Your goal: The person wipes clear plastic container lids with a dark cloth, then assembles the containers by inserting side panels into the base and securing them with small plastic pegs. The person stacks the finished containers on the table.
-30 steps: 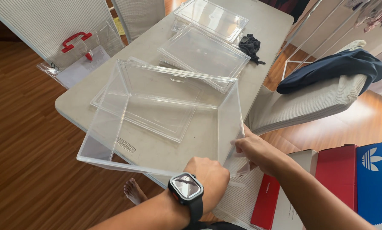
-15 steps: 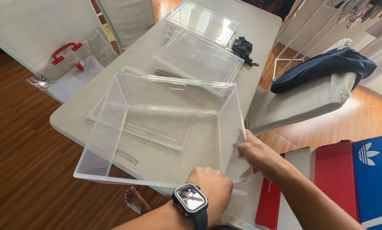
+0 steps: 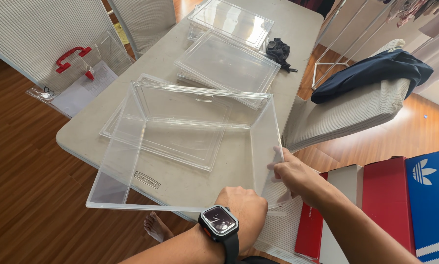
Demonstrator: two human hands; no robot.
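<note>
A clear plastic box, partly assembled from transparent panels, lies over the near end of a grey table. My left hand, a dark watch on its wrist, grips the box's near edge at the right corner. My right hand pinches the right side panel, which stands upright. The left panel slants outward over the table's edge. Under the box lies another flat clear panel.
Further clear panels and a clear lid stack lie farther up the table beside a black cloth. A chair with dark clothing stands at right; red, white and blue shoeboxes near me. A clear red-handled case leans at left.
The view has shifted slightly. My right hand slid a little up the side panel and the box's near edge dropped slightly; both hands keep their grip.
</note>
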